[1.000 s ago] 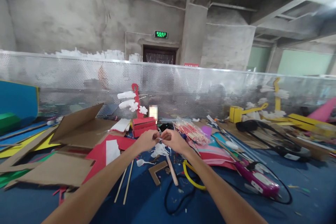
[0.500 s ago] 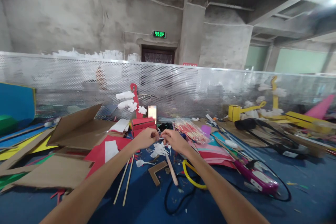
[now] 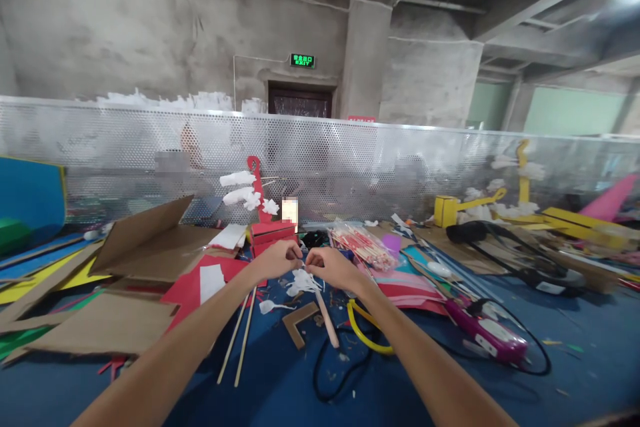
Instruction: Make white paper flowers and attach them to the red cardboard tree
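Observation:
My left hand [image 3: 280,259] and my right hand [image 3: 332,265] hover close together above the blue table, thumbs and fingertips pinched. Whatever sits between the fingertips is whitish and too small to make out. Just beneath them lies a clump of thin white pieces [image 3: 301,282], against the end of a pale pinkish stick [image 3: 327,320]. A white piece with a thin tail [image 3: 273,307] rests left of the clump. Nearer me is an L-shaped brown cardboard piece [image 3: 299,323]. Two thin wooden sticks [image 3: 245,340] lie beside my left forearm.
Behind my hands stand a red box [image 3: 273,235] and a red upright with white puffs [image 3: 257,190]. A bag of red-and-white sticks [image 3: 364,247], a yellow loop [image 3: 367,339], and a purple corded tool [image 3: 487,333] lie right. Cardboard [image 3: 100,323] covers the left. A perforated metal screen [image 3: 325,167] runs behind.
The fingertips have shifted slightly, and my left hand has drawn a little to the left. The camera view has tilted slightly. Table objects stay where they were.

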`<state>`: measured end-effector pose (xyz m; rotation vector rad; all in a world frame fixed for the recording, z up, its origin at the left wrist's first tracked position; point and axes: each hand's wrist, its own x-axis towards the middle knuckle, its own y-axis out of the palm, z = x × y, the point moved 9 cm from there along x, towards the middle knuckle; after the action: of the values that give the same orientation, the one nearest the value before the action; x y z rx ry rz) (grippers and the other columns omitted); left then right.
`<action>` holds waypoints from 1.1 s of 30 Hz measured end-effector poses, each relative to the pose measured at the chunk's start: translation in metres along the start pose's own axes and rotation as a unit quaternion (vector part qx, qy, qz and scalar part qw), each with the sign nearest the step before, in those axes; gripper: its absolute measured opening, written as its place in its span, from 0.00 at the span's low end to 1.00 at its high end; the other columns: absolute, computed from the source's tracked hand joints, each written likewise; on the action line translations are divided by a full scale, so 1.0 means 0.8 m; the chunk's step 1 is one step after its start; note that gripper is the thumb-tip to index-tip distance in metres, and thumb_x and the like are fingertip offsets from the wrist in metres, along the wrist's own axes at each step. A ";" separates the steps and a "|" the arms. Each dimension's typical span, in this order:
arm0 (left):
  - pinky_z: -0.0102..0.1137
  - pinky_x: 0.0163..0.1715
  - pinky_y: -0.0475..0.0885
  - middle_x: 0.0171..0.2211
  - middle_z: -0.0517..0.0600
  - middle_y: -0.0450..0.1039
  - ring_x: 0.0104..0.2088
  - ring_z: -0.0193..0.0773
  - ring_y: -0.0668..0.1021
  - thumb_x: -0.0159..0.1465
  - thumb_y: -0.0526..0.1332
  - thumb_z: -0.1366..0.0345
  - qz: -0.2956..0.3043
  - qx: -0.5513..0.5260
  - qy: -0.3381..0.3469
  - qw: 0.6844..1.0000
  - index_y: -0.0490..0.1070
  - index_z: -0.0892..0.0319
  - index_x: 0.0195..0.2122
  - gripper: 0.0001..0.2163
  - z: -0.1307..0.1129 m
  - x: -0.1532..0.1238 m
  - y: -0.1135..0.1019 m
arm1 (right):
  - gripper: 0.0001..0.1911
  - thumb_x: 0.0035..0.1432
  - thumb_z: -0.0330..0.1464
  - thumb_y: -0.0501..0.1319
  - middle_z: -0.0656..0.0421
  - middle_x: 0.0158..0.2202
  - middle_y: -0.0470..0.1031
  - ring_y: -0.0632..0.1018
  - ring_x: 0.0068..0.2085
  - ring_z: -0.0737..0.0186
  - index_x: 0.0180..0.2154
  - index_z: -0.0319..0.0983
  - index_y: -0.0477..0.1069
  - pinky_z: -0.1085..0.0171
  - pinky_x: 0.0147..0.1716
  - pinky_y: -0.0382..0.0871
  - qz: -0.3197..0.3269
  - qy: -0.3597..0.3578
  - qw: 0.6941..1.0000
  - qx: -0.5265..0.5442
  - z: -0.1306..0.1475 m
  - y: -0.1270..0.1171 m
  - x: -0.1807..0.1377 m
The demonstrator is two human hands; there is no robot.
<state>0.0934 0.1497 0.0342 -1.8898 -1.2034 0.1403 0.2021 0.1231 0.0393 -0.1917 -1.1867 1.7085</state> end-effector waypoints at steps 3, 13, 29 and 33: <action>0.26 0.27 0.68 0.31 0.52 0.75 0.30 0.36 0.76 0.57 0.58 0.61 -0.011 0.007 0.001 1.000 0.69 0.64 0.40 0.13 0.000 0.001 -0.002 | 0.05 0.51 0.31 0.60 0.57 0.29 0.78 0.77 0.31 0.62 0.30 0.38 0.74 0.69 0.30 0.65 -0.024 0.004 0.999 -0.034 -0.003 -0.009 0.001; 0.29 0.31 0.65 0.34 0.53 0.76 0.33 0.43 0.76 0.55 0.61 0.58 -0.016 0.123 -0.017 0.992 0.75 0.58 0.34 0.10 0.000 -0.014 0.017 | 0.05 0.48 0.32 0.62 0.55 0.28 0.79 0.78 0.30 0.60 0.29 0.38 0.76 0.68 0.29 0.66 -0.020 0.039 0.998 -0.054 -0.044 -0.013 0.002; 0.27 0.28 0.63 0.29 0.50 0.76 0.30 0.38 0.76 0.53 0.60 0.66 -0.050 0.085 -0.013 0.995 0.72 0.60 0.31 0.06 0.008 -0.005 0.009 | 0.08 0.48 0.33 0.62 0.58 0.27 0.77 0.76 0.30 0.63 0.30 0.35 0.74 0.69 0.29 0.67 0.024 0.031 0.997 0.073 -0.027 -0.006 0.005; 0.26 0.25 0.63 0.26 0.48 0.74 0.28 0.36 0.74 0.53 0.60 0.63 -0.052 0.051 -0.017 0.997 0.71 0.62 0.31 0.08 0.014 0.001 0.010 | 0.08 0.48 0.34 0.63 0.58 0.27 0.76 0.75 0.29 0.63 0.30 0.35 0.74 0.69 0.28 0.66 0.023 0.032 0.997 0.072 -0.016 -0.003 0.004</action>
<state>0.0932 0.1559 0.0217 -1.7389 -1.2915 0.1750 0.2100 0.1337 0.0359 -0.1845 -1.0141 1.8074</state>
